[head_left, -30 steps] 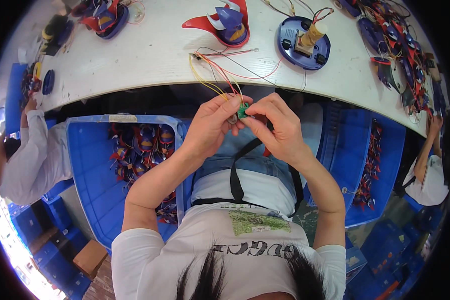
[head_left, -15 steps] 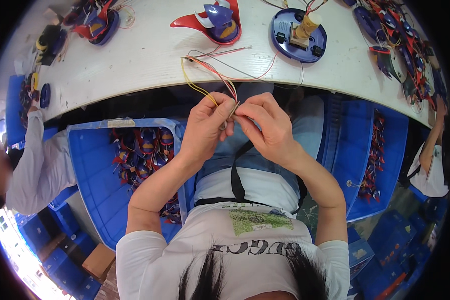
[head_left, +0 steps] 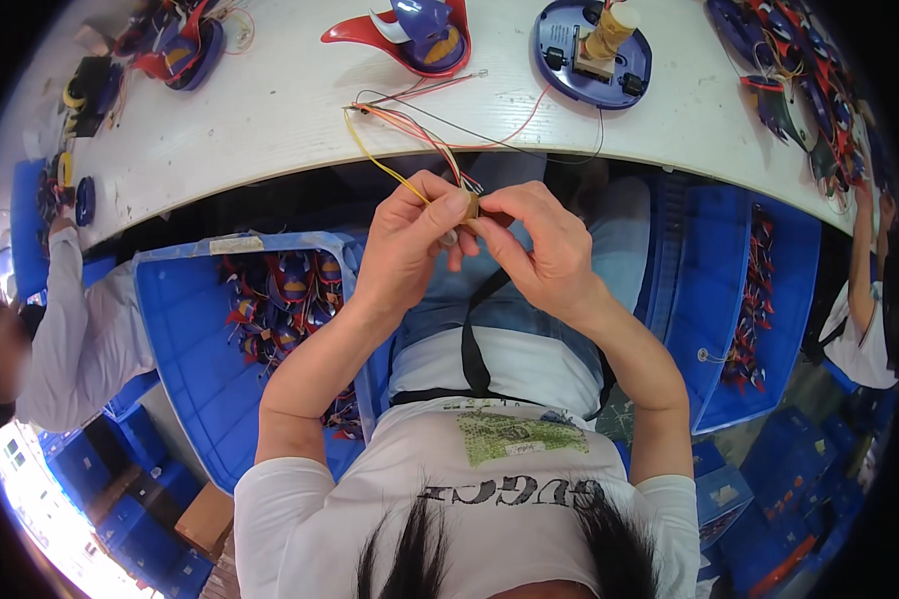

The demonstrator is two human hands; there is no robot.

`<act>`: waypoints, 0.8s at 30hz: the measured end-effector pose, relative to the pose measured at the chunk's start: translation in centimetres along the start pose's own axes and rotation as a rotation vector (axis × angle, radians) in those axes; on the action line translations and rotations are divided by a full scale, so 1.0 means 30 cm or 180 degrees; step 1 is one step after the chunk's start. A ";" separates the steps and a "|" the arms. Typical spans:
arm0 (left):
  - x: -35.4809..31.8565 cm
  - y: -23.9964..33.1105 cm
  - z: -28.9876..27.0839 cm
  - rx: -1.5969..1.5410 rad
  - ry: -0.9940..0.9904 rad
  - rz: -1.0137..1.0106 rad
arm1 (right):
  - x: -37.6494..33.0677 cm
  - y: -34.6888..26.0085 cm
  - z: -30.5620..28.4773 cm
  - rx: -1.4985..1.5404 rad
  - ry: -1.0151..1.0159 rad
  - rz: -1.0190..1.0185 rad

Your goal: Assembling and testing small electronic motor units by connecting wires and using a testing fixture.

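Observation:
Below the table's near edge, my left hand pinches a bundle of thin wires in red, yellow, white and black. The wires run up onto the white tabletop. My right hand is closed at the fingertips, meeting the left. Between both sets of fingertips is a small tan-brown piece, tape-like, against the wires; its exact kind cannot be made out. Beyond the hands sits a red and purple figure-like plastic part. To its right lies an oval purple base with a yellowish cylinder standing on it.
A blue bin with several red and purple parts stands by my left arm; another blue bin is on my right. Wired parts pile up at the table's far right and far left. People work on both sides.
The tan-brown piece now shows more plainly between my fingertips, and dark wire ends show above it. The tabletop things sit slightly higher and further left in the picture.

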State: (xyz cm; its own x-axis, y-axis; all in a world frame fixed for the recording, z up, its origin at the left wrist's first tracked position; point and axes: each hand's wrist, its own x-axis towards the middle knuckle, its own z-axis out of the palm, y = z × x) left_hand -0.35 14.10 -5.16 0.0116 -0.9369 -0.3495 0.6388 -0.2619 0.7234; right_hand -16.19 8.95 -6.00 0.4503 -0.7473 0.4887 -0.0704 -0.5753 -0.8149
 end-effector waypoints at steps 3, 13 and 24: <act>-0.006 -0.003 0.000 0.0309 -0.0017 0.0118 | -0.008 0.001 0.000 -0.0050 -0.0108 0.0098; -0.016 0.012 0.012 0.0389 0.0076 0.0039 | -0.012 0.020 0.014 -0.0315 0.0068 -0.0365; -0.106 0.086 -0.060 0.3784 -0.0097 0.1046 | -0.005 -0.021 -0.107 -0.0630 -0.0323 0.0190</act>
State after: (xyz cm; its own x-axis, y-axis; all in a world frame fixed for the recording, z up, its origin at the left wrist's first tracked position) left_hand 2.63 16.82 -3.26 0.0114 -0.9989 -0.0463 -0.4877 -0.0460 0.8718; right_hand -19.07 8.36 -4.57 0.5265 -0.7505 0.3994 -0.2684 -0.5925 -0.7595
